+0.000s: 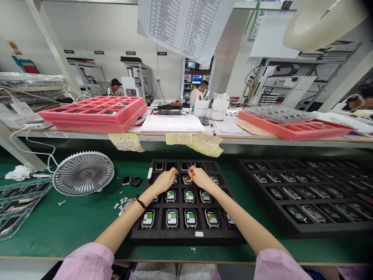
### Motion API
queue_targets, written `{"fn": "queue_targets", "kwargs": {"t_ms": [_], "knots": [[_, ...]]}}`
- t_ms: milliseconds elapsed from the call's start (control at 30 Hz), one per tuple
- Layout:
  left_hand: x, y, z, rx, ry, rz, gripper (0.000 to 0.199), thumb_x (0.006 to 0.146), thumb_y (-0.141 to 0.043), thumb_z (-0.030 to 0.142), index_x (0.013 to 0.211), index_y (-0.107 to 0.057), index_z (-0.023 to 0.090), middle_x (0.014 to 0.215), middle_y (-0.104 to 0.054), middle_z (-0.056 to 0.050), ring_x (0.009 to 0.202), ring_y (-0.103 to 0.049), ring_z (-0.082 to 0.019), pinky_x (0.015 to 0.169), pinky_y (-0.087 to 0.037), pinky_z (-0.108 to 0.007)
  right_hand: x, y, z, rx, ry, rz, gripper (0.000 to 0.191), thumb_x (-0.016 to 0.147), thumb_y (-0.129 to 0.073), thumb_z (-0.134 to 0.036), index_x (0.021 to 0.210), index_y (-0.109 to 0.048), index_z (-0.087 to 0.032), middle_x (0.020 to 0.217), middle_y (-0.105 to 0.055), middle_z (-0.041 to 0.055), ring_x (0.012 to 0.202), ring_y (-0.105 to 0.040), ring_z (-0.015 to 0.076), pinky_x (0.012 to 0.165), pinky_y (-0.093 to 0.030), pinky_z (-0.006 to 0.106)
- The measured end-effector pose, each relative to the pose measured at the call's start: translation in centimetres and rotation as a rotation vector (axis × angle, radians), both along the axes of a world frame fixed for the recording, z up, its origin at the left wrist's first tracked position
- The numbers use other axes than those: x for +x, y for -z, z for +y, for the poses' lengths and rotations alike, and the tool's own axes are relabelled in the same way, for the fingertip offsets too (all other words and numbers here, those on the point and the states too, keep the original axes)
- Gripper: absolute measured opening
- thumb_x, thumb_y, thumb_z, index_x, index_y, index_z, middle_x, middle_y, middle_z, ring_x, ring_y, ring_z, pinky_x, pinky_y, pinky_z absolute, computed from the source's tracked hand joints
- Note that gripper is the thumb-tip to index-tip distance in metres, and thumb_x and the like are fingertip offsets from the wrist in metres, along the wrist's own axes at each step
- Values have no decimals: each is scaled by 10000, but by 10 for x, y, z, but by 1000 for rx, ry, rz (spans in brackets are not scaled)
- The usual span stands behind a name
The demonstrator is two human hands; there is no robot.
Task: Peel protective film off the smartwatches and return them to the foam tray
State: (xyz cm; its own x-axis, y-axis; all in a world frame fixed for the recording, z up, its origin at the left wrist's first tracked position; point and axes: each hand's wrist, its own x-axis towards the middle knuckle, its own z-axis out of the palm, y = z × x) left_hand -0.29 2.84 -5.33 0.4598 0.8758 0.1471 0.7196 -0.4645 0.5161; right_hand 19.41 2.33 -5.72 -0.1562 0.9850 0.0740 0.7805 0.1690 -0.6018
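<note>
In front of me lies a black foam tray (186, 235) with smartwatch bodies in its compartments, several with lit green-and-white screens. My left hand (165, 181) is over its second row from the back, fingers closed at a tilted smartwatch (175, 179) that they partly cover. A thin orange stick-like tool (192, 172) is pinched in my right hand (201, 179); its exact kind is unclear. The tool's lower end is over a smartwatch (187, 179) with a lit screen. Whether it touches the screen I cannot tell. Nearer me, another lit smartwatch (190, 218) sits in the front row.
A second black tray (287, 229) of watches lies right. Left are a round white fan (84, 173), two loose watch bodies (126, 180), small paper bits (124, 205) and clear trays (17, 210). A shelf (253, 140) behind carries pink foam trays (96, 123).
</note>
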Motion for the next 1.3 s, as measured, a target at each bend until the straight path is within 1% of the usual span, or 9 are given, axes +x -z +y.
{"fn": "queue_targets", "kwargs": {"t_ms": [133,267,400,500,667,800,900,1033,1300], "knots": [[-1,4,3,-17,-41,-108,205,925,-343,197,955,-546,198,688,-646,-25,614,-637,-187,616,-426,-256,-4,1,-3,6,-13,-7,149,803,-517,-56,772,-621,-158,790,-682,94,719,-628,189,661,-401,262],[-2,10,10,-83,-72,-283,246,939,-293,234,963,-535,193,560,-572,22,501,-601,-154,534,-432,-238,0,5,1,-18,-31,55,167,848,-504,-157,924,-652,-167,829,-699,68,755,-638,184,707,-435,271],[-1,15,20,-292,-74,-670,229,916,-356,328,944,-526,177,572,-560,25,452,-575,-134,389,-387,-201,0,8,4,-44,-55,110,231,864,-504,-248,1025,-649,-168,869,-707,52,751,-638,169,702,-456,267],[0,17,25,-338,-76,-776,230,895,-405,354,964,-523,169,664,-586,7,499,-604,-121,369,-383,-175,-3,13,4,-47,-74,124,238,877,-492,-283,1022,-651,-180,876,-709,46,730,-632,166,679,-449,264],[0,15,24,-356,-22,-810,316,850,-506,433,1028,-534,174,728,-576,4,565,-626,-120,388,-398,-164,-7,20,3,-25,-35,151,202,889,-471,-269,956,-654,-216,889,-706,42,756,-629,184,649,-425,266],[-1,14,22,-347,37,-810,361,829,-558,422,1082,-531,166,749,-564,3,596,-626,-124,410,-403,-169,-4,16,3,-24,-46,245,204,904,-439,-273,949,-627,-209,804,-684,23,640,-625,145,593,-442,242],[-1,14,20,-332,59,-821,399,803,-603,400,1120,-527,170,816,-578,-14,630,-621,-124,429,-405,-173,-1,7,0,-43,-70,456,275,929,-372,-341,1020,-580,-188,738,-644,22,579,-641,140,479,-421,214],[-1,14,18,-304,79,-803,446,774,-641,384,1148,-525,171,879,-602,-34,642,-612,-122,445,-398,-179,1,-5,-7,-214,-74,928,290,868,-501,-419,1022,-566,-182,726,-637,30,558,-670,155,364,-332,175],[-4,10,17,-256,60,-768,365,887,-471,454,1069,-597,163,772,-606,-11,516,-552,-92,461,-403,-211,6,-12,-14,-291,-222,1011,355,742,-697,-302,1060,-562,-223,927,-623,24,684,-675,141,442,-414,177]]}}
